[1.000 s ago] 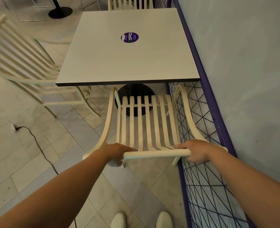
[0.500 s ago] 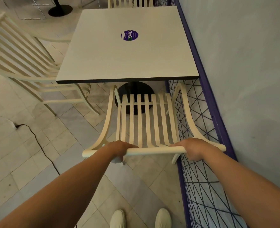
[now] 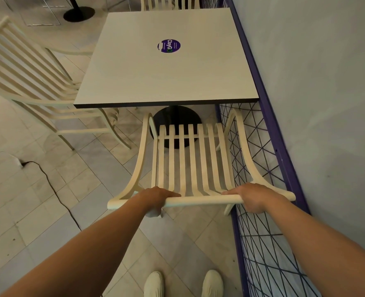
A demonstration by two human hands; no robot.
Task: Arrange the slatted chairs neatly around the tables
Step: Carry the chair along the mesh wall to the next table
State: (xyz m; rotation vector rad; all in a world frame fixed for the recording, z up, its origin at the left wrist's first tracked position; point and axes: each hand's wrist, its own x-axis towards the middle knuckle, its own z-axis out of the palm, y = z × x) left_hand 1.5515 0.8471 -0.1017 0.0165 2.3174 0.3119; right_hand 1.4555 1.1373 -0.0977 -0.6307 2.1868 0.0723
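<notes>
while the left hand (image 3: 155, 197) and right hand (image 3: 251, 196) grip its top rail, the slatted chair (image 3: 188, 159) faces the table (image 3: 166, 78).

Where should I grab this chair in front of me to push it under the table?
Take the chair by its top rail, from behind, hands set apart: it's a level round bar, seat facing the table. Your left hand and right hand grip it so.

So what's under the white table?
A round black base stands under the table. The tabletop hides whatever joins them and anything farther back. The front slats of the slatted chair overlap the base in this view.
</notes>
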